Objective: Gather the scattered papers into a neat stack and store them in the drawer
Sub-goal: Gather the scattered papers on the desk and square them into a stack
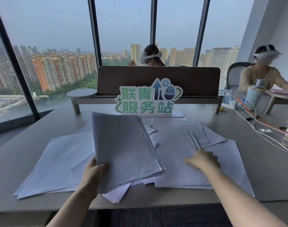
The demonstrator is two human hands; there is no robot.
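Left hand: my left hand (pixel 94 171) is sitting in the lower centre-left of the frame, thumb curling over the front of a bundle and the fingers hidden behind it, so it is clamping the near corner tightly.
Held bundle: the gathered sheets (pixel 122 148) are standing tilted up off the table in the centre of the frame, several pages thick, edges fanning slightly along the right side and not yet squared.
Loose papers, left: white sheets (pixel 58 163) are lying flat and overlapping at the lower left, some poking out past the near edge under the bundle.
Right hand: my right hand (pixel 203 159) is resting palm down at centre-right, fingers bent a little and spread, pressing on the paper without pinching anything that I can see.
Loose papers, right: more sheets (pixel 180 140) are lying spread and skewed under and beyond that hand, corners pointing different ways.
Table: the grey table (pixel 15 161) is carrying all of the papers across the middle of the frame.
Sign: a green and white sign (pixel 148 99) is standing just behind the papers, upper centre.
Cables: white and orange cables (pixel 261 128) are trailing along the right edge.
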